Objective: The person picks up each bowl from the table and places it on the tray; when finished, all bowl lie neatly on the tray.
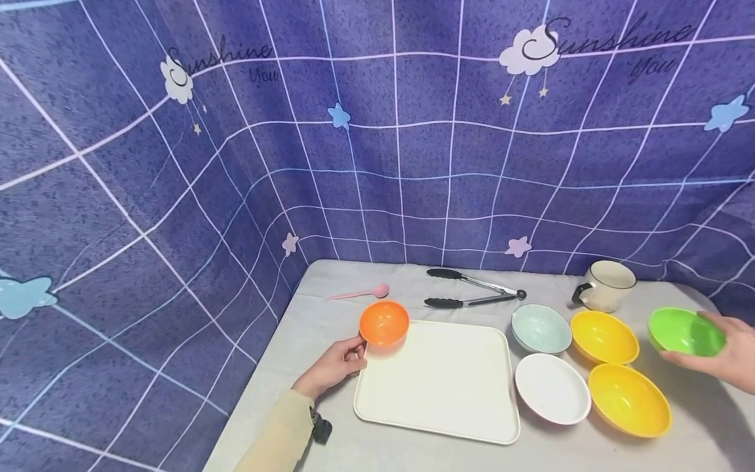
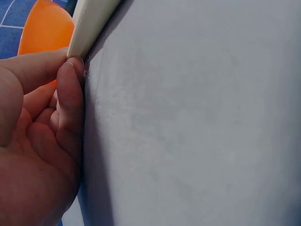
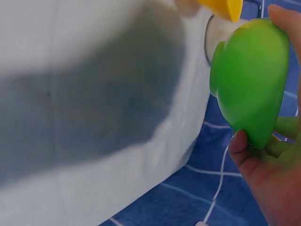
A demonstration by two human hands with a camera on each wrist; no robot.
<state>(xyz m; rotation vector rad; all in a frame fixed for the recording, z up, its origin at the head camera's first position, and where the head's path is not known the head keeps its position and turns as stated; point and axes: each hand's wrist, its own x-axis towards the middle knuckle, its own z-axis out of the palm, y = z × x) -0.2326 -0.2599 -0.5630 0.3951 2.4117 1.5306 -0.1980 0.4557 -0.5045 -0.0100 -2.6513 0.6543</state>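
On the left, my left hand (image 1: pixel 334 366) pinches the left edge of the cream rectangular tray (image 1: pixel 436 387), its fingertips close beside an orange bowl (image 1: pixel 385 324). The left wrist view has the tray's rim (image 2: pixel 94 23) between the fingertips, with the orange bowl (image 2: pixel 47 28) behind. At the far right, my right hand (image 1: pixel 722 347) grips a green bowl (image 1: pixel 678 331) by its rim, thumb on one side and fingers on the other. The right wrist view shows the green bowl (image 3: pixel 254 75) held above the table, which carries a broad shadow.
Right of the tray sit a pale blue bowl (image 1: pixel 541 329), a white bowl (image 1: pixel 552 389) and two yellow bowls, one behind (image 1: pixel 604 337) and one in front (image 1: pixel 630 401). A mug (image 1: pixel 611 286), black-handled tongs (image 1: pixel 472 288) and a pink spoon (image 1: pixel 380 290) lie toward the back, before a blue curtain (image 1: pixel 425 151).
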